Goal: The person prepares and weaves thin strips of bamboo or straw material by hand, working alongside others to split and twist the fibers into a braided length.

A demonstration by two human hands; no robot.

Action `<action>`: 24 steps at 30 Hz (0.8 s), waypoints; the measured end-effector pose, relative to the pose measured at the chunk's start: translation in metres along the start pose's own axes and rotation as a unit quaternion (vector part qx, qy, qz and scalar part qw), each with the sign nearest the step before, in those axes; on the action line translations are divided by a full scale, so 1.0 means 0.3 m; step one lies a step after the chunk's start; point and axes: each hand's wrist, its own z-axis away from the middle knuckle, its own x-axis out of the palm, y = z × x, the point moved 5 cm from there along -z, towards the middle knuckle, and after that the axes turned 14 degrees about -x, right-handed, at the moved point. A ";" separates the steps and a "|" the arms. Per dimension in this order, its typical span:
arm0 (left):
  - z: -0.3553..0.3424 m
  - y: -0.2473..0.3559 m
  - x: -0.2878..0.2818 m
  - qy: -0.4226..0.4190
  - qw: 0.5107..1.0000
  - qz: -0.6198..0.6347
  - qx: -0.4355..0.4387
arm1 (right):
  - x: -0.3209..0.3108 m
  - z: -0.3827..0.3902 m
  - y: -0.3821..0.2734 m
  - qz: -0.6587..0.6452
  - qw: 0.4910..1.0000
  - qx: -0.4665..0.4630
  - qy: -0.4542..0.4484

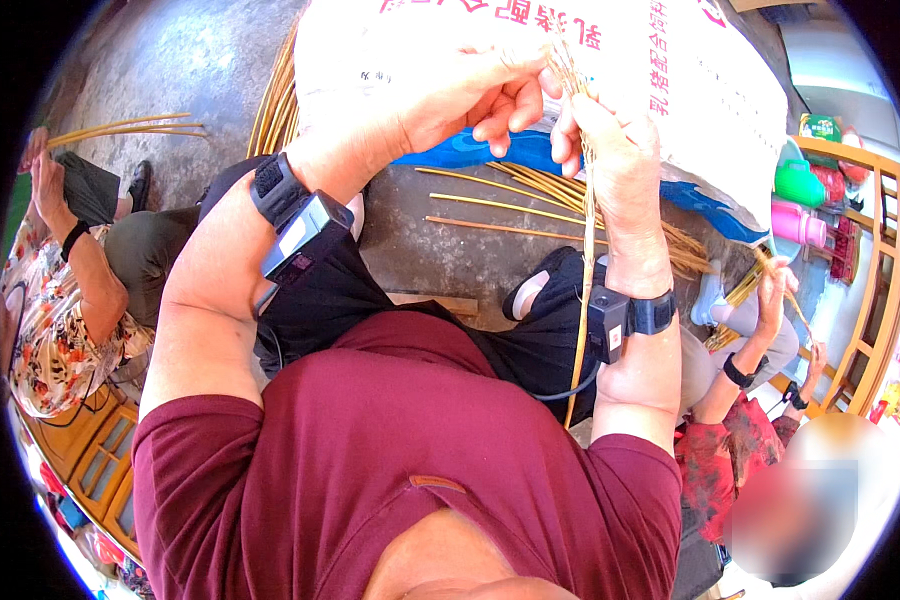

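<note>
A long pale straw strand (582, 335) runs from my lap area up to a frayed tip (569, 70) over a white sack (710, 150) with red print and a blue band. My left hand (490, 100) pinches near the frayed tip, its other fingers curled loosely. Below and right of it, my right hand (615, 165) grips the same strand between thumb and fingers. Both wrists carry dark straps with small boxes. Loose yellow stalks (500, 197) lie on the grey floor beneath the sack's edge.
Co-workers sit at both sides: one hand at left (50, 190) holds stalks, another at right (770, 290) holds straw. An upright bundle of stalks (275, 95) is beside the sack. Wooden chairs (875, 280) and pink and green containers (798, 205) stand at the right.
</note>
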 end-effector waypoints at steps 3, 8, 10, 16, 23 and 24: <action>-0.037 0.001 -0.003 -0.008 1.000 0.004 0.001 | -0.028 -0.008 -0.005 0.016 1.000 -0.010 0.016; -0.062 0.011 0.017 -0.005 0.998 -0.053 0.032 | -0.044 0.002 -0.004 0.033 0.999 0.001 0.009; -0.074 0.016 0.034 0.019 0.994 -0.087 0.061 | -0.067 0.011 -0.002 0.035 0.999 -0.007 0.001; -0.088 -0.019 0.084 0.043 0.989 -0.143 0.020 | -0.078 0.064 -0.005 0.060 0.998 -0.012 -0.010; -0.054 -0.001 0.090 0.020 0.990 -0.125 0.069 | -0.054 0.069 -0.019 0.016 0.998 -0.050 -0.017; -0.046 0.004 0.098 0.023 0.990 -0.117 0.075 | -0.050 0.071 -0.022 0.016 0.998 -0.050 -0.017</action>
